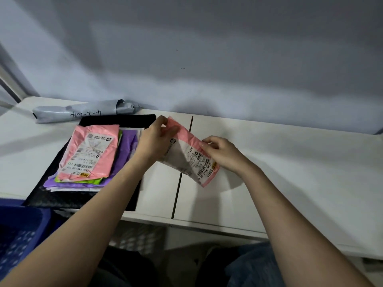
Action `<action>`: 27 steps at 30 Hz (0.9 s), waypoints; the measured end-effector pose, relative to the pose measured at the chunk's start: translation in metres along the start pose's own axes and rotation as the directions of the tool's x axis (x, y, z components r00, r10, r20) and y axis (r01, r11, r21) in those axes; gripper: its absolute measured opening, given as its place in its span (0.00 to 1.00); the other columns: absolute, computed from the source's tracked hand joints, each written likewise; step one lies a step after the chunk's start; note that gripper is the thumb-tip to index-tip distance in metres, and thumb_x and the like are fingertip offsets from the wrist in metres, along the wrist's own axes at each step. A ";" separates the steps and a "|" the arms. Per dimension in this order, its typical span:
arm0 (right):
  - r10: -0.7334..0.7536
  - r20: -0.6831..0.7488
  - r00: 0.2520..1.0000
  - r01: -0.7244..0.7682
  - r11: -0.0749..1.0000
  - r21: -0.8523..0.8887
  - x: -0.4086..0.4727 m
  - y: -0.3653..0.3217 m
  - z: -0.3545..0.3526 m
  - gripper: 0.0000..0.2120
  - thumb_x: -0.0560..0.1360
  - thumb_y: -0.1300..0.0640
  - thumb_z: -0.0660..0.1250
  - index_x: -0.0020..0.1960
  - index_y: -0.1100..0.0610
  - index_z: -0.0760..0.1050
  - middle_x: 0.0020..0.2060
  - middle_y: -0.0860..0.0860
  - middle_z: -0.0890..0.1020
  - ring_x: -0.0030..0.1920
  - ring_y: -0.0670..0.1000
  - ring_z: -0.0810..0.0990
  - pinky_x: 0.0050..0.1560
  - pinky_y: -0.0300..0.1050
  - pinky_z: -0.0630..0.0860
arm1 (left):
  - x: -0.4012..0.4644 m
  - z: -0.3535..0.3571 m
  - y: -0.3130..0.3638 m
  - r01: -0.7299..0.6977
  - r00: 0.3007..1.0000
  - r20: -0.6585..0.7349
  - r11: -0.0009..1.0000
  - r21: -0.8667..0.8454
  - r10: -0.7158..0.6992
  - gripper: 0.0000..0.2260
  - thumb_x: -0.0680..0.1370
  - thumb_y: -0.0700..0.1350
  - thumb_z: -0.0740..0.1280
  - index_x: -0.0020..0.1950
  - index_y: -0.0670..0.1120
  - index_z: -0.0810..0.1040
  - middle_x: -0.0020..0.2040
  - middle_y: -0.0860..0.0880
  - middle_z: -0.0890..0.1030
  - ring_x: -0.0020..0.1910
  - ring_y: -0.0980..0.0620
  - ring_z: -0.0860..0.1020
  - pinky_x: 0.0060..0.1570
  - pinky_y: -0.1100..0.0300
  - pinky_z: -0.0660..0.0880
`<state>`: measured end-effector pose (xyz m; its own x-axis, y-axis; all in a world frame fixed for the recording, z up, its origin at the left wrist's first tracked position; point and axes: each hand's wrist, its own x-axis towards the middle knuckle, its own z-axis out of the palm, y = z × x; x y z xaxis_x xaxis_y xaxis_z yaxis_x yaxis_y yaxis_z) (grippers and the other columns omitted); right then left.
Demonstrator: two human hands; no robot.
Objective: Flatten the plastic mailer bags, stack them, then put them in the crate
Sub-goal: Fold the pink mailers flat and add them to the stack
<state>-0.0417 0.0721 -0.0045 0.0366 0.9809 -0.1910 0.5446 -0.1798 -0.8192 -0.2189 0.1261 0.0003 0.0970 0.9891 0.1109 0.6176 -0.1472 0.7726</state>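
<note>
A pink mailer bag (190,154) with a white shipping label hangs above the white table, held between both hands. My left hand (154,139) pinches its far left corner. My right hand (220,152) pinches its right edge near the label. To the left lies a stack of flattened mailers (89,156): a pink one on top, purple, green and white ones below, all on a large black bag (62,195). The blue crate (22,230) sits at the lower left, below the table edge.
A rolled grey mailer (83,110) with handwriting lies at the back left against the wall. A dark seam (182,166) splits the white table (279,172) into two parts. My knees show below the front edge.
</note>
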 end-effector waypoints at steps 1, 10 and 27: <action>-0.013 0.019 1.000 0.013 1.000 0.024 0.001 0.000 0.001 0.14 0.77 0.45 0.62 0.54 0.54 0.77 0.47 0.51 0.83 0.49 0.54 0.83 0.50 0.46 0.76 | 0.001 0.001 -0.002 -0.006 1.000 0.008 1.000 0.004 0.006 0.12 0.77 0.50 0.66 0.51 0.42 0.74 0.48 0.42 0.81 0.49 0.40 0.78 0.44 0.55 0.70; -0.058 0.054 0.997 0.060 0.997 -0.043 0.013 0.002 0.014 0.07 0.77 0.48 0.63 0.46 0.52 0.75 0.40 0.52 0.80 0.39 0.50 0.77 0.42 0.43 0.70 | -0.001 0.011 -0.011 0.083 0.994 0.065 0.989 0.119 -0.091 0.16 0.78 0.51 0.63 0.55 0.38 0.72 0.54 0.38 0.79 0.54 0.39 0.76 0.48 0.53 0.68; 0.067 -0.038 0.997 -0.077 0.859 -0.507 0.011 0.022 0.026 0.22 0.79 0.57 0.57 0.72 0.58 0.62 0.67 0.58 0.66 0.70 0.58 0.62 0.66 0.53 0.67 | -0.022 0.036 -0.042 0.062 0.976 0.174 0.932 0.358 -0.131 0.24 0.80 0.48 0.60 0.73 0.42 0.58 0.71 0.39 0.63 0.68 0.38 0.65 0.64 0.47 0.65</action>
<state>-0.0507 0.0775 -0.0385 0.1047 0.9687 -0.2252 0.8894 -0.1925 -0.4147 -0.2192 0.1102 -0.0571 0.1494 0.9835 -0.1020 0.8608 -0.0786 0.5029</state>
